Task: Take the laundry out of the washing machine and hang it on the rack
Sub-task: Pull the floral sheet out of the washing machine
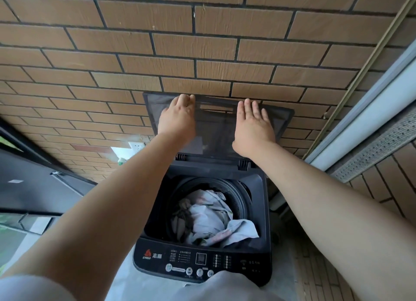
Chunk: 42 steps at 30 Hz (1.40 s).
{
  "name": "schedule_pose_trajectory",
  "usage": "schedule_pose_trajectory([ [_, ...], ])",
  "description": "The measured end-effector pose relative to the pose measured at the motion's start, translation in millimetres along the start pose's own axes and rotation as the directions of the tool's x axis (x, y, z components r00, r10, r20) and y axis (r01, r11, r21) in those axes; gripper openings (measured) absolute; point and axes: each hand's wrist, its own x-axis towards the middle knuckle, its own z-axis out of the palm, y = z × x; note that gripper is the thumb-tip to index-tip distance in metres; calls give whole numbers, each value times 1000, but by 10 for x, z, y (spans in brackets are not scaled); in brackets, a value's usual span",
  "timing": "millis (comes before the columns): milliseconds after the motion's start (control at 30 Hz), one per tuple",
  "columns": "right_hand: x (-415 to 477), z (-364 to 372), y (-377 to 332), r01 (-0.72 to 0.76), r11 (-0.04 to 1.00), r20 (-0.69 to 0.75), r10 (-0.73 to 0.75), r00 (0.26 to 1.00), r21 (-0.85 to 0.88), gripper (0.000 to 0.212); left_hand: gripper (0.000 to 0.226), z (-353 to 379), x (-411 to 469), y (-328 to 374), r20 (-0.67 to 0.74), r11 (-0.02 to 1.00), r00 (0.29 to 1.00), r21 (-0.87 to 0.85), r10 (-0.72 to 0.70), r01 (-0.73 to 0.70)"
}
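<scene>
Pale grey shirt hem (225,285) is nearest. Black top-loading washing machine (202,260): tinted dark lid (216,131) is raised. Left hand (177,118) hooks its top edge; right hand (253,122) presses flat, holding nothing. Crumpled pale laundry (209,217) lies in the drum, none removed; no rack visible.

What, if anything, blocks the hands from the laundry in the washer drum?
Nothing visible. The dark tinted lid is raised, left hand and right hand on it; the pale crumpled laundry lies exposed in the open drum.
</scene>
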Motion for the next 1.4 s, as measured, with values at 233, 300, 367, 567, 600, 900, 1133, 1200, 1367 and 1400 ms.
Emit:
schedule_pose_trajectory([
  [233, 133, -96, 37, -1, 999, 28, 2, 1000, -46, 103, 87, -23, 181, 53, 63, 999, 998, 47, -2, -1],
  [300, 21, 43, -28, 48, 998, -125, -52, 991, -32, 101, 86, 68, 78, 74, 70, 997, 998, 83, -2, -4],
  [367, -159, 313, -125, 199, 980, -220, -193, 956, 7, 92, 80, 291, -178, 127, -12, 996, 1000, 83, 13, -12],
  [567, -896, 1409, -227, 332, 940, 325, -339, 883, 79, 39, 70, 1300, -1415, 329, 388, 996, 919, -85, 67, -37],
  [600, -1006, 1570, -187, 327, 942, 411, -329, 851, 77, 37, 66, 1425, -1619, 348, 504, 988, 862, -150, 51, 29],
  [900, -1277, 2374, 211, 319, 947, 703, -200, 683, -41, 52, 52, 1721, -2213, 238, 782, 960, 623, -180, 8, 214],
  [1133, -1183, 2403, 151, 76, 971, 594, -200, 779, 227, 37, 42, 1751, -2185, 273, 742, 912, 662, -192, -108, 363],
  [1200, -1149, 2291, 101, -200, 858, 546, -107, 831, 473, 36, 42, 1745, -2204, 289, 730, 885, 667, -202, -149, 419],
  [1367, -895, 1950, -111, -363, 534, 456, -48, 889, 763, 40, 41, 1662, -2136, 309, 685, 870, 712, -246, -156, 427],
  [1400, -830, 1861, -141, -340, 533, 437, -62, 897, 775, 41, 41, 1643, -2104, 307, 675, 868, 721, -255, -155, 425],
])
